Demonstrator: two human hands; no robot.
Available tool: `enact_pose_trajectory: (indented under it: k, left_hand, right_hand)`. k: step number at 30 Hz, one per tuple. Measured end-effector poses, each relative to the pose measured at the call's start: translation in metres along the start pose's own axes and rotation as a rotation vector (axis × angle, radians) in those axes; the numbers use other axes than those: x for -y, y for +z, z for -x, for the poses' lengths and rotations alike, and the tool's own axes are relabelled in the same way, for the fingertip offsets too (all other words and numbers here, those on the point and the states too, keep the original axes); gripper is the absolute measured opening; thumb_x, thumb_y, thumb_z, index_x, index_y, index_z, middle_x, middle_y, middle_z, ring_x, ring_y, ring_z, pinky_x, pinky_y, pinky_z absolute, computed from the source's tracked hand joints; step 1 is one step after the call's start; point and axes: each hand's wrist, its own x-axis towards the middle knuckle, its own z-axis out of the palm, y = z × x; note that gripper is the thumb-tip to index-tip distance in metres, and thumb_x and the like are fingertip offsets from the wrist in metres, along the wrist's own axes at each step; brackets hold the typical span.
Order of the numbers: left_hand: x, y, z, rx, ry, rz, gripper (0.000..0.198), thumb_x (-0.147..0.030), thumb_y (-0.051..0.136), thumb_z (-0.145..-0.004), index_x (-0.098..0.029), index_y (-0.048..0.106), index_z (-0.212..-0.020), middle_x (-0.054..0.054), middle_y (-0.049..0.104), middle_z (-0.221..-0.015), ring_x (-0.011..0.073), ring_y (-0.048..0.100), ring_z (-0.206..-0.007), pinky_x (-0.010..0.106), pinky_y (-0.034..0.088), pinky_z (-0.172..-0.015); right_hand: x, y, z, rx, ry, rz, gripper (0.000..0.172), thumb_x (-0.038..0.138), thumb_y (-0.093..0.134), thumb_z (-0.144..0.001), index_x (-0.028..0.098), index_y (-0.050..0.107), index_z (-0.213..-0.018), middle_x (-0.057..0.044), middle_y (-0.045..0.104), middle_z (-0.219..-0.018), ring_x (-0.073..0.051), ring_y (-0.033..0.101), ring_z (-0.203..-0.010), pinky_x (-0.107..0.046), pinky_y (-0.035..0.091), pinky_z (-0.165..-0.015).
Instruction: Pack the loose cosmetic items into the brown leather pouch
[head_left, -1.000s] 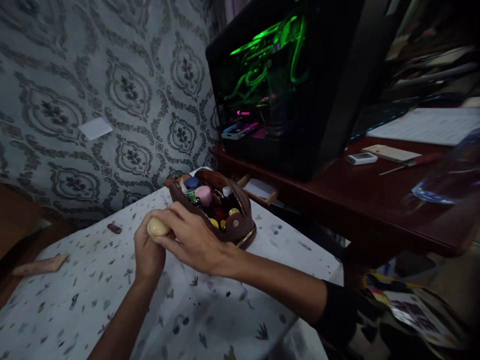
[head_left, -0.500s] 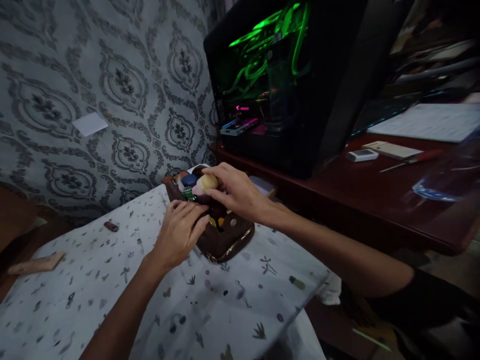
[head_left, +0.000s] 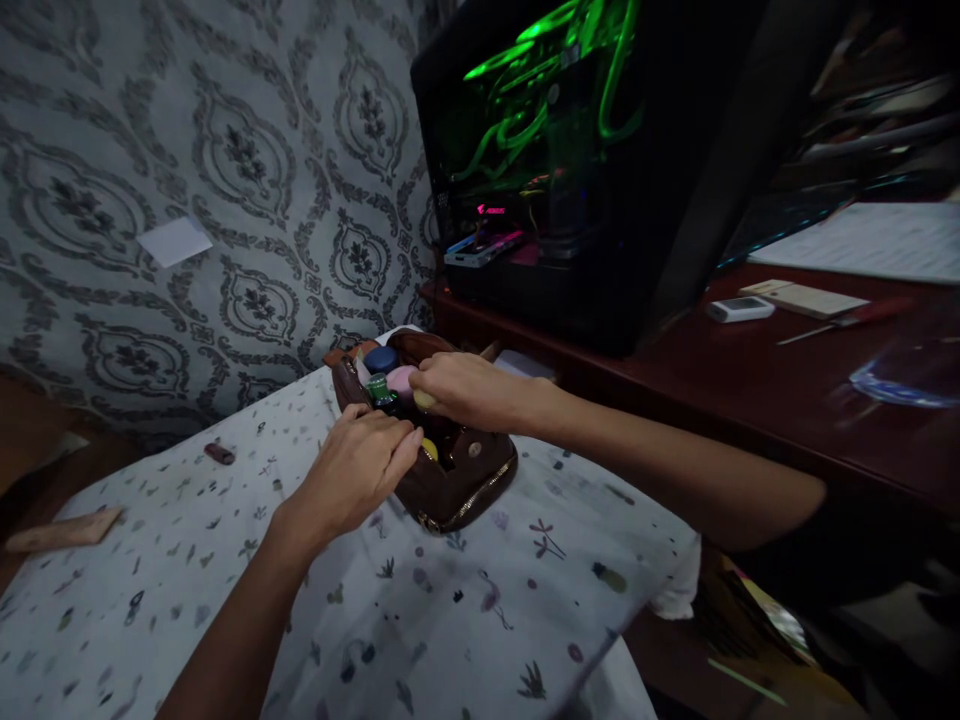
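Printed tablecloth | yellow item: in right hand, at open bag

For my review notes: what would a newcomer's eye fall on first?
Probably the green-lit tubing in the computer case on the desk. Then the open brown bag on the white cloth, with the left hand at its rim and the right hand holding a pale yellow item at its opening.

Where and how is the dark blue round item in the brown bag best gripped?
Probably by the sides of its dark blue round top, pinched from above: the top shows at the bag's open mouth, the lower part is hidden, and the pink item beside it crowds a lower grip.
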Motion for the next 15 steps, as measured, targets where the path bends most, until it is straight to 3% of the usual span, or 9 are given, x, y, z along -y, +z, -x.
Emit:
enact_pose_trajectory:
  k: [5,15]
  left_hand:
    - [0.001,0.007,0.003,-0.057,-0.006,0.043,0.046,-0.032,0.025,-0.106,-0.019,0.048,-0.069,0.000,0.060,-0.070,0.0158,0.052,-0.067,0.036,0.033,-0.079]
    - [0.001,0.011,0.005,-0.091,-0.012,0.096,0.044,-0.031,0.025,-0.107,-0.019,0.045,-0.069,-0.001,0.057,-0.069,0.0153,0.050,-0.066,0.036,0.034,-0.078]
  right_hand:
    - [-0.002,0.002,-0.007,0.073,-0.032,0.055,0.016,0.013,0.053,-0.094,0.010,0.068,-0.097,-0.014,0.073,-0.093,-0.022,0.068,-0.089,-0.028,0.039,-0.071]
    - [0.004,0.004,-0.017,0.159,-0.001,-0.011,0.023,0.011,0.047,-0.095,0.010,0.065,-0.108,-0.015,0.073,-0.092,-0.024,0.071,-0.094,-0.027,0.044,-0.073]
